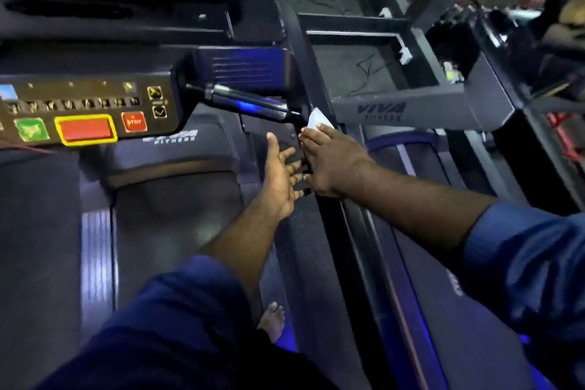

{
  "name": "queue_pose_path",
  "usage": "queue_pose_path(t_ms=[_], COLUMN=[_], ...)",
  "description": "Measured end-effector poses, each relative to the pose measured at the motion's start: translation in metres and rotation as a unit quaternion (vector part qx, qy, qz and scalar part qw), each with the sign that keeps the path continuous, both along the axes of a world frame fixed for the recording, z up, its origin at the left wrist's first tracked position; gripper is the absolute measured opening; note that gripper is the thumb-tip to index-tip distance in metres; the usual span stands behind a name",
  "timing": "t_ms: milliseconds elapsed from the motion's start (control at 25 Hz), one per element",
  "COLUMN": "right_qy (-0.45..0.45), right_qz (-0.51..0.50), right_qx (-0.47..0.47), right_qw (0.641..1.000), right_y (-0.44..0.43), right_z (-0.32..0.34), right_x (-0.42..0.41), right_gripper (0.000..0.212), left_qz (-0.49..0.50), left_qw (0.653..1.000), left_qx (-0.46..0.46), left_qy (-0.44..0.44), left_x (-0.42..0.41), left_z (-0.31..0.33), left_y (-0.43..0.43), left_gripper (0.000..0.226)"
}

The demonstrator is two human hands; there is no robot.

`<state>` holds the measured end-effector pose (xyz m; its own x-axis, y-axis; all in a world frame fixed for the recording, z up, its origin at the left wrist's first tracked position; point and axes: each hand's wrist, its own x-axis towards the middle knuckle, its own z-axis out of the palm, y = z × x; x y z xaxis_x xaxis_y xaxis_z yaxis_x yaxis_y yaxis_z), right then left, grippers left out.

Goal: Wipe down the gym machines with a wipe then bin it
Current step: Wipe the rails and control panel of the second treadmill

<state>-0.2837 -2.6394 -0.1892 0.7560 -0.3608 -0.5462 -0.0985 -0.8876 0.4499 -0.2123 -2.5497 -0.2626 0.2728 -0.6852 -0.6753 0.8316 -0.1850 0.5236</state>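
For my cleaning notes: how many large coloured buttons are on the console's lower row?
3: green button at left, yellow-edged red button in the middle, red STOP button at right. More may hide past the left edge.

Wipe (317, 119) white; sleeve (531, 263) blue; green btn (32, 129), red btn (85, 130) w/ yellow rim; treadmill (174, 165) black.

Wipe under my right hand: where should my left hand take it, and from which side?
Pinch the white corner of the wipe that pokes out past the right hand; the rest is hidden under it. The left hand is open just beside, so probably come from the left, below the handrail.
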Motion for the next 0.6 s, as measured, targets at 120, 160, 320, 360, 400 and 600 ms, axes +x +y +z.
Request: queue_pose_path(t_ms=[120, 160, 320, 360, 400, 600], right_qy=[0.133, 0.176, 0.243, 0.225, 0.201, 0.224], right_qz=[0.014, 0.034, 0.074, 0.06, 0.043, 0.022], right_qx=[-0.076, -0.085, -0.053, -0.053, -0.066, -0.108], right_qw=[0.988, 0.98, 0.966, 0.971, 0.976, 0.968], right_y=[0.018, 0.031, 0.067, 0.061, 0.052, 0.038], right_z=[-0.02, -0.023, 0.008, 0.013, 0.016, -0.028], right_x=[0.022, 0.013, -0.038, -0.033, -0.022, 0.016], right_gripper=[0.083, 0.082, 0.08, 0.081, 0.081, 0.087], left_qz=[0.028, 0.022, -0.019, -0.024, -0.02, -0.024], left_qw=[0.997, 0.996, 0.99, 0.988, 0.987, 0.985], left_qx=[-0.015, -0.021, -0.027, -0.027, -0.021, -0.029], left_qy=[0.067, 0.085, 0.138, 0.147, 0.159, 0.167], left_x=[-0.006, -0.012, -0.049, -0.057, -0.065, -0.069], left_z=[-0.025, -0.028, -0.033, -0.035, -0.04, -0.057], left_y=[0.003, 0.009, 0.035, 0.039, 0.042, 0.06], left_gripper=[0.086, 0.089, 0.098, 0.1, 0.101, 0.098])
